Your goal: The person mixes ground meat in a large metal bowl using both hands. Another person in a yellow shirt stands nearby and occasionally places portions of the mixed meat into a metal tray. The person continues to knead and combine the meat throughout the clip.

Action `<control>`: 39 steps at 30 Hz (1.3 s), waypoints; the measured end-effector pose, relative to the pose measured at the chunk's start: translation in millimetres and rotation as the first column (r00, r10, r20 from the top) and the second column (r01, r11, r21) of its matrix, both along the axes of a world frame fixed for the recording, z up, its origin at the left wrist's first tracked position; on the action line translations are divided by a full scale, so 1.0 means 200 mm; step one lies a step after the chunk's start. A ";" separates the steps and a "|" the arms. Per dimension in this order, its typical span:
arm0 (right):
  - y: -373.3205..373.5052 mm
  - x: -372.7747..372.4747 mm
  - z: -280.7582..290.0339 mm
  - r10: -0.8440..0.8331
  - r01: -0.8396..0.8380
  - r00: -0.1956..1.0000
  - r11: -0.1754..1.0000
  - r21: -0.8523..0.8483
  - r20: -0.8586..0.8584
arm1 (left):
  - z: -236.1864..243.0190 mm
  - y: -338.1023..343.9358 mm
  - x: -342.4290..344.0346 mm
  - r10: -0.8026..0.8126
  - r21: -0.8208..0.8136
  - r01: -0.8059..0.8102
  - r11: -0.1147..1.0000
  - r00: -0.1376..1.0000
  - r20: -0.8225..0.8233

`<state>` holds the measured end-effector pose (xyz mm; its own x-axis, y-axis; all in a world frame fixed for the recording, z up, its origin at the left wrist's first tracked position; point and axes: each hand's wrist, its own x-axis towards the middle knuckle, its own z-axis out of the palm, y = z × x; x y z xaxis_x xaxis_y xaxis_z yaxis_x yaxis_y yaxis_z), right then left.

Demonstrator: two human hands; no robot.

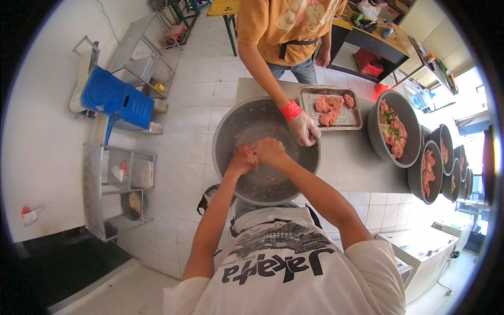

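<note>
Inside a large grey basin (283, 191), both my bare hands are at work close together. My left hand (240, 160) is curled round a lump of pink ground meat (251, 153). Just right of it, my right hand (270, 151) is closed like a fist against the lump; its fingertips are hidden. Small scraps of meat stick to the basin's wall and bottom. At the basin's right rim is a co-worker's hand in a clear plastic glove (303, 129), with a red band (291, 111) at the wrist.
A metal tray (359, 122) with ground meat lies on the steel table (346, 165). To the right stands a grey tub (375, 131) of meat with green bits, then several more tubs. The co-worker (283, 31) stands across the table. Metal shelves (94, 194) line the left wall.
</note>
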<state>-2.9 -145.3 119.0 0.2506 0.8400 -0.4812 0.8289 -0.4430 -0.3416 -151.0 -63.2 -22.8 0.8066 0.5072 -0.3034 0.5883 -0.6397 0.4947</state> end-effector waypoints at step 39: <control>-0.10 -0.03 0.03 -0.171 0.168 0.985 0.982 0.087 0.024 | 0.30 0.07 0.02 -0.555 0.287 0.610 0.739 0.792 -0.254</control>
